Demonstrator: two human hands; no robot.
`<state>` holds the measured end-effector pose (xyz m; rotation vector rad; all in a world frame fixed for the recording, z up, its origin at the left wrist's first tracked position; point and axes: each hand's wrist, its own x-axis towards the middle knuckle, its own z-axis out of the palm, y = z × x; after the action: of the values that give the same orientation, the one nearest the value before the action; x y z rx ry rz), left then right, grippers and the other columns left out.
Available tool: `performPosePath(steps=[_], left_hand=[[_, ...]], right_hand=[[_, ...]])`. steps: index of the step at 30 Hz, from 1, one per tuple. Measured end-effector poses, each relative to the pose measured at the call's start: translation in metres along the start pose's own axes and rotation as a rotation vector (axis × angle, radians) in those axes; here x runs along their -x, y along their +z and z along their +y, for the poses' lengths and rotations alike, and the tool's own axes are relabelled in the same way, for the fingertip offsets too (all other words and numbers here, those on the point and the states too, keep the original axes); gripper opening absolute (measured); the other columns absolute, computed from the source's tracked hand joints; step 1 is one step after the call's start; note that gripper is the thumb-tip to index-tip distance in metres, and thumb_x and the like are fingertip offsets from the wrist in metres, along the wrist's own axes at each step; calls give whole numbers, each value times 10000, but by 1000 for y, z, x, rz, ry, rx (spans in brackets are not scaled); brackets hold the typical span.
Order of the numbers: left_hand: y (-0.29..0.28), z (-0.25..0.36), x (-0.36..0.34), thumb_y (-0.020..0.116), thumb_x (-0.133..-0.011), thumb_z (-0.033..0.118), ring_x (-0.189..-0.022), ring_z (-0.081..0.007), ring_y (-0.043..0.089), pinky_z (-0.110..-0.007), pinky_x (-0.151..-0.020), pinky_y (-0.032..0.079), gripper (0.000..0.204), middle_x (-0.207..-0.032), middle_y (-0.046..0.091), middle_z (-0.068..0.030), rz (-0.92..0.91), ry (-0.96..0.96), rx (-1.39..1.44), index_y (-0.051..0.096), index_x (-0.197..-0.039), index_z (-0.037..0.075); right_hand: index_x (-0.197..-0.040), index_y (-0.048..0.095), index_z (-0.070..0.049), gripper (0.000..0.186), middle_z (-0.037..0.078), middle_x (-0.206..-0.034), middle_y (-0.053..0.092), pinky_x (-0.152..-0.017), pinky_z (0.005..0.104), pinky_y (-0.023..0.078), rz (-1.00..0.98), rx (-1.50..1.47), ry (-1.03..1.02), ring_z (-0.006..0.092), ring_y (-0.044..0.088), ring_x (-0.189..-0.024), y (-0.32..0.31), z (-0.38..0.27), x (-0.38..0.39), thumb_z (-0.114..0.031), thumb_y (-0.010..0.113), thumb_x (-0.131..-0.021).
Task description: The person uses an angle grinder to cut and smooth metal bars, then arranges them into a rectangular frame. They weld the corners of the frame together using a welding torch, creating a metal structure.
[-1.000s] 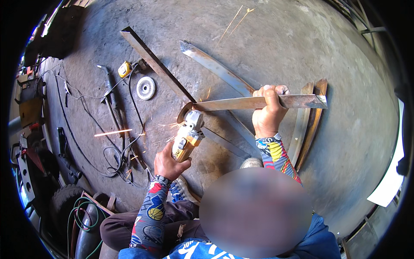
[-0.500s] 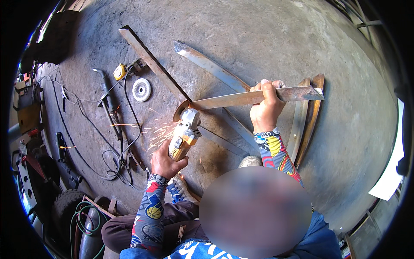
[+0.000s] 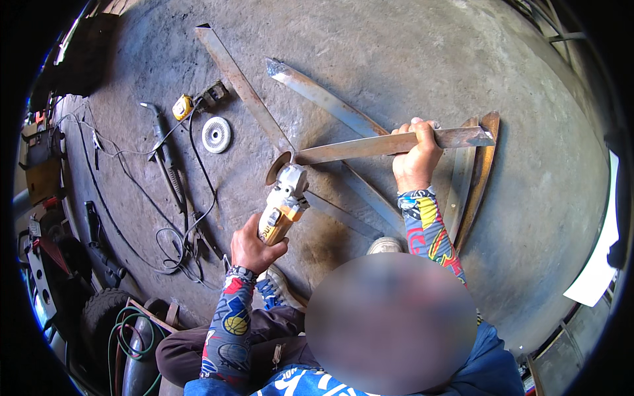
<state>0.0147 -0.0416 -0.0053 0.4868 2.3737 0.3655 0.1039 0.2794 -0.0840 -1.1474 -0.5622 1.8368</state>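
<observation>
My left hand [image 3: 256,249] is wrapped round the yellow and grey body of an angle grinder [image 3: 282,208]. Its thin disc [image 3: 277,169] stands beside the corner where two steel bars meet; whether it touches them I cannot tell. No sparks show. My right hand [image 3: 419,158] grips a long flat-faced steel bar [image 3: 356,149] that runs across to that corner. From there another steel bar [image 3: 239,84] slants to the upper left. Further steel lengths lie behind and under the held one, among them a bar with a bluish face [image 3: 327,99].
On the concrete floor [image 3: 396,53] to the left lie a grinding wheel [image 3: 216,134], a yellow tape measure [image 3: 182,107], a welding electrode holder [image 3: 162,135] and tangled cables [image 3: 175,251]. Two curved steel pieces [image 3: 481,171] lie right. A tyre [image 3: 102,317] stands lower left.
The sparks have stopped. My right hand has moved slightly right and up. The upper-left bar has turned with the held bar, now showing its broad face. The grinder has barely moved.
</observation>
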Motion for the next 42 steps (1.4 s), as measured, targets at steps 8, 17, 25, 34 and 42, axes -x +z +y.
performPosePath(steps=[8,17,25,34,42], left_hand=[[-3,3,-6,849,-658,337,-852,-371,745,-448,-807,579,594,-887,748,-194,-15,14,-34,679,-1157,64],[-6,4,-11,846,-650,318,-850,-367,747,-444,-791,583,605,-899,745,-206,6,100,-6,679,-1165,48],[-3,4,-10,838,-655,322,-833,-373,745,-445,-783,583,584,-878,741,-205,-11,100,3,677,-1148,53],[-3,11,-10,836,-648,296,-840,-390,734,-450,-809,563,579,-884,737,-213,-24,45,32,675,-1122,5],[-1,9,-13,829,-654,310,-860,-389,739,-457,-810,570,580,-907,736,-230,-13,83,50,674,-1123,6]], right_hand=[[-819,522,-82,162,41,-710,553,-654,350,497,-54,40,-32,172,562,-640,-1,-1,-3,-84,682,-847],[-791,526,-73,175,47,-698,569,-628,345,492,-68,53,-53,175,573,-614,-3,1,-6,-96,688,-852],[-804,548,-70,156,48,-718,597,-645,349,503,-94,43,-41,180,599,-624,-2,0,-5,-94,694,-855],[-813,570,-69,145,39,-725,602,-645,338,497,-62,1,-47,171,602,-638,3,1,-4,-68,713,-836],[-810,568,-79,146,32,-717,581,-637,343,499,-13,-5,-26,169,586,-631,7,-1,-2,-84,712,-830]])
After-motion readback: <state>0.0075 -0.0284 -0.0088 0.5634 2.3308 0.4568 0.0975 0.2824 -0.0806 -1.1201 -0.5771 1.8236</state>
